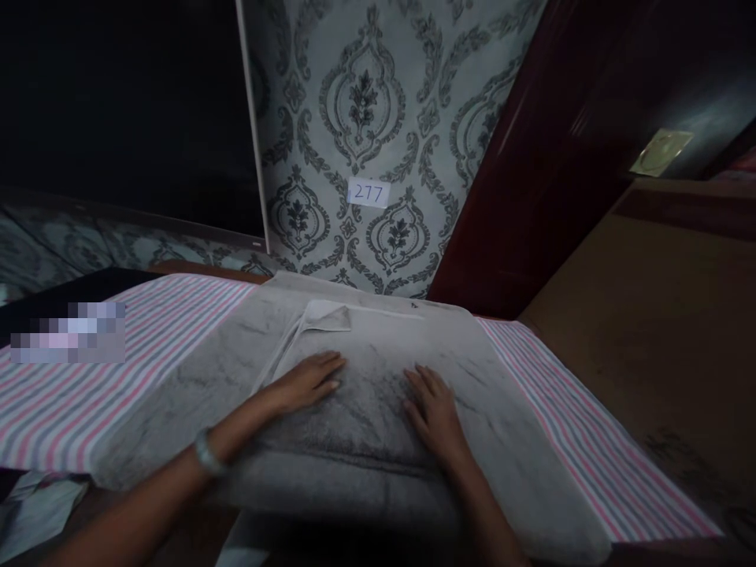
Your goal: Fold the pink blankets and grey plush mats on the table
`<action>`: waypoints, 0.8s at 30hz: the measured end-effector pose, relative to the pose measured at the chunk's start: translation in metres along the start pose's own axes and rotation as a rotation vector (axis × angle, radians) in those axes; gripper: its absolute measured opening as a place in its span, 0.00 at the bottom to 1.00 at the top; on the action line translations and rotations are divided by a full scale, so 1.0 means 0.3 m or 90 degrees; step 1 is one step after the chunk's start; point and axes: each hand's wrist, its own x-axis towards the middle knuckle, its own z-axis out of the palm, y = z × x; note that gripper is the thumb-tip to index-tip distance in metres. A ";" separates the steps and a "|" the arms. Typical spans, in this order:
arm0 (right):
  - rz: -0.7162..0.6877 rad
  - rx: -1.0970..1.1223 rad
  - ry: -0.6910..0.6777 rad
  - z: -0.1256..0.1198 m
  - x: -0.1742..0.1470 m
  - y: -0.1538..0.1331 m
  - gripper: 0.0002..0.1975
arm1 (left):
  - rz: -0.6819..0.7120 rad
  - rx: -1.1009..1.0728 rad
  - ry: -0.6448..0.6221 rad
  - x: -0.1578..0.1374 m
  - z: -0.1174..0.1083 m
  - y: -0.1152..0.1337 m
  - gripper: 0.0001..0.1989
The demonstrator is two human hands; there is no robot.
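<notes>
In the head view, the grey cloth (373, 386) lies in the middle of the counter (194, 268), on top of a striped cloth (576, 433). A layer of it is folded over the centre, and a corner flap (331, 317) is turned back at the far left of this layer. The left hand (310, 383) and the right hand (435, 409) rest on the layer with fingers extended; both are open and grip nothing. Between them is some free room. The near fold edge runs below the hands; the front of the cloth is too dark to read. Behind stands patterned wallpaper (361, 134) with a paper label (368, 192) reading 277, between a dark screen (124, 110) and a dark red panel (525, 150). At right stands a brown box (661, 315).
</notes>
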 end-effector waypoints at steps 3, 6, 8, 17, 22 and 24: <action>0.024 -0.070 -0.090 0.035 0.012 -0.027 0.25 | -0.089 0.096 -0.044 0.184 -0.017 -0.062 0.24; 0.044 -0.105 -0.115 0.040 -0.011 -0.035 0.25 | -0.287 0.151 0.032 0.291 -0.070 -0.155 0.26; 0.051 -0.119 -0.129 0.022 -0.009 -0.044 0.25 | -0.369 0.167 0.071 0.342 -0.106 -0.197 0.28; 0.095 -0.104 -0.220 -0.025 0.404 -0.104 0.26 | -0.295 0.199 0.081 0.502 -0.002 -0.102 0.28; 0.142 -0.093 -0.251 0.129 0.499 -0.037 0.29 | -0.292 0.216 0.058 0.491 0.066 -0.105 0.30; 0.195 -0.101 -0.251 0.162 0.505 0.014 0.30 | -0.289 0.217 0.043 0.495 0.057 -0.126 0.31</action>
